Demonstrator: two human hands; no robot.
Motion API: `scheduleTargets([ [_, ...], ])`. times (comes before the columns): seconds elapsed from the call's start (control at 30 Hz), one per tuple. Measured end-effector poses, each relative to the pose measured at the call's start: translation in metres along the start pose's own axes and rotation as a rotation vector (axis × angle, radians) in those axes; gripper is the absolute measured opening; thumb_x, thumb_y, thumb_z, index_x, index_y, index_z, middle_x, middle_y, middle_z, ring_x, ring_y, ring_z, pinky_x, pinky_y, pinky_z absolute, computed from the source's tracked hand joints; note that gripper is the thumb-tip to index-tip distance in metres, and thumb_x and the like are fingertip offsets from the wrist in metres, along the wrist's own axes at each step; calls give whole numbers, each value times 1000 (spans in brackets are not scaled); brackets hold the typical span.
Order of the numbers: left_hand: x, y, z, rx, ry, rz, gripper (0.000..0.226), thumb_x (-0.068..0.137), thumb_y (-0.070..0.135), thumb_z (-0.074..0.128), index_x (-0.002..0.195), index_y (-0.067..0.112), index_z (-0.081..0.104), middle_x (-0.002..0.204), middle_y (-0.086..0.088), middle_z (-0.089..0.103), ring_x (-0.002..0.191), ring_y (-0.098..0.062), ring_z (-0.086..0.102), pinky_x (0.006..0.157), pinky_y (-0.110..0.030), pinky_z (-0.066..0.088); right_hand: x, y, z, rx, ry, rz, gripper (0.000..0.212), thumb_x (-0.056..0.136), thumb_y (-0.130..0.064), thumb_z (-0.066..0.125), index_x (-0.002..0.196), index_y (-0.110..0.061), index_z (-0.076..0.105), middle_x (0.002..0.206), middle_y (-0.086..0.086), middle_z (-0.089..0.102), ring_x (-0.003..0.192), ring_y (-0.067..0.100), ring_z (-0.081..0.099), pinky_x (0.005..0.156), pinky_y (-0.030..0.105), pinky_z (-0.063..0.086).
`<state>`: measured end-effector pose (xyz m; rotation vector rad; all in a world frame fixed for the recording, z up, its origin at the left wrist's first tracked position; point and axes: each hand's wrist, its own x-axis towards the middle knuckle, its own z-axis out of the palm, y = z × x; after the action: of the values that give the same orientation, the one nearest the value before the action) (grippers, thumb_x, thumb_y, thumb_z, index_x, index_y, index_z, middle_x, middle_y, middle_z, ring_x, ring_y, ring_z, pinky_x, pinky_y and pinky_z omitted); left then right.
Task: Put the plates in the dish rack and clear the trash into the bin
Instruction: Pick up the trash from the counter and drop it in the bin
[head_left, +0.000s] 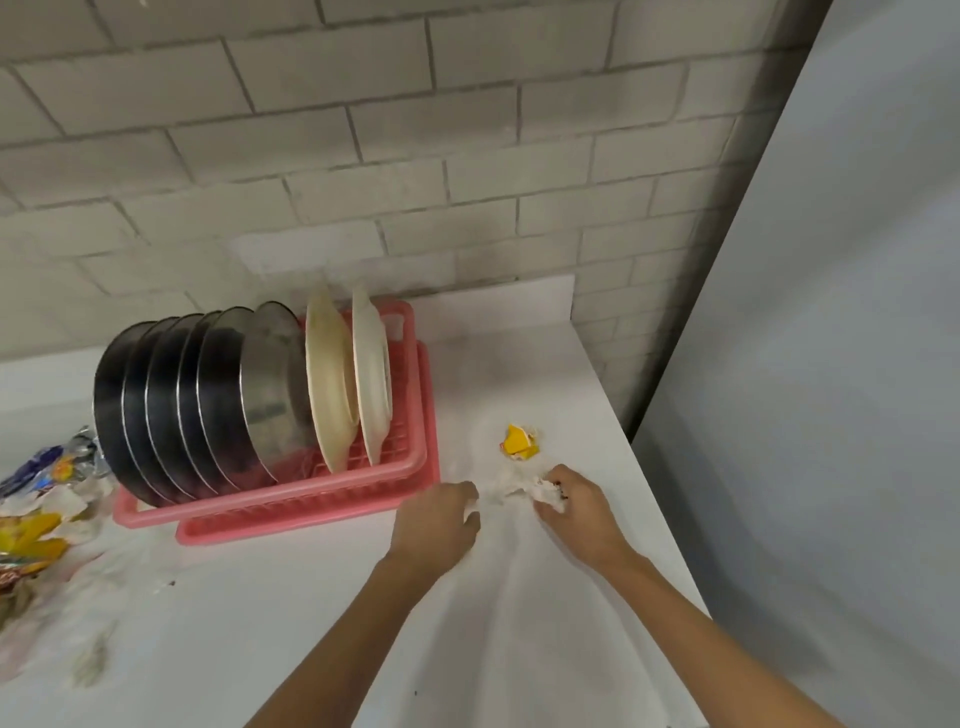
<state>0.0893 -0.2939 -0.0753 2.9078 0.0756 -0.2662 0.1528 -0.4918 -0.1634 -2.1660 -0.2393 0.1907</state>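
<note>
Near the counter's (291, 613) right edge, the right hand (576, 512) grips a crumpled tissue (511, 488) and the left hand (436, 519) pinches its other end. Just left, the pink dish rack (311, 501) holds steel plates (208, 395) and two cream plates (332, 374) upright.

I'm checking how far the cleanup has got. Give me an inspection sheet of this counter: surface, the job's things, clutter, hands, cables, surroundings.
Surface: white counter, with stains and smears toward its left side.
Job's things: steel plates and two pale plates stand on edge in the pink dish rack. Crumpled paper and a yellow wrapper scrap lie to the right of the rack. No bin is in view.
Clutter: wrapper pile at the left edge.
Hands: left hand and right hand each grip an end of the crumpled paper.
Cables: nothing seen.
Surroundings: tiled wall behind, plain grey panel at right.
</note>
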Motion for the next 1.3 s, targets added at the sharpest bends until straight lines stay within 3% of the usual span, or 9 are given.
scheduleTargets([
  [0.13,58,22,-8,-203,216,148,47,93,11,51,138,25,51,145,6,45,123,-19,53,93,-35,50,-13,-2,-4,151,-13,-50,16,87,-5,51,88,-20,48,72,-7,53,63,6,46,59,23,38],
  [0.27,107,25,15,-73,-89,192,58,93,9,48,147,29,39,160,3,20,141,-23,32,106,-40,41,-18,-11,-5,378,28,48,34,84,5,41,87,-21,62,78,-9,63,71,9,55,65,19,43],
  [0.37,107,19,46,-244,-91,141,49,91,11,52,139,22,48,144,-3,46,126,-26,50,96,-31,42,-15,-15,-7,526,24,162,15,71,-4,41,58,-8,47,62,9,47,63,18,45,61,30,35],
  [0.47,85,13,63,-443,88,83,30,85,23,67,115,19,61,109,3,63,98,-19,60,79,-26,43,-11,-19,-14,600,28,201,17,63,-14,42,60,-1,32,62,24,34,62,23,36,60,39,28],
  [0.6,48,15,69,-691,221,-28,27,78,21,75,100,23,60,92,8,65,83,-11,60,71,-21,43,-11,-31,-28,607,37,197,18,75,-20,45,63,-12,36,64,7,33,62,16,33,58,31,25],
  [0.73,6,25,77,-967,280,-173,30,79,19,79,103,20,62,94,11,69,83,5,59,74,-7,42,-11,-38,-29,571,-12,262,47,89,-48,62,61,-12,51,58,2,45,51,12,40,51,23,34],
  [0.83,-17,24,86,-1139,279,-239,30,81,17,78,107,19,62,101,9,72,94,-1,65,84,-17,49,-6,-43,-21,520,23,335,40,82,-27,72,53,-11,49,48,2,48,48,15,43,52,23,36],
  [1.0,-43,18,94,-1313,285,-329,38,75,25,77,110,21,62,111,8,71,106,-11,66,91,-32,52,-7,-47,-10,643,-17,397,12,74,9,53,64,6,58,60,21,58,58,28,58,58,38,53],
  [1.3,-60,12,99,-1312,249,-347,34,80,11,78,107,24,63,108,8,71,103,-10,66,85,-25,51,-17,-52,-15,492,-44,281,9,67,4,47,74,6,54,61,15,59,52,26,57,46,28,42],
])
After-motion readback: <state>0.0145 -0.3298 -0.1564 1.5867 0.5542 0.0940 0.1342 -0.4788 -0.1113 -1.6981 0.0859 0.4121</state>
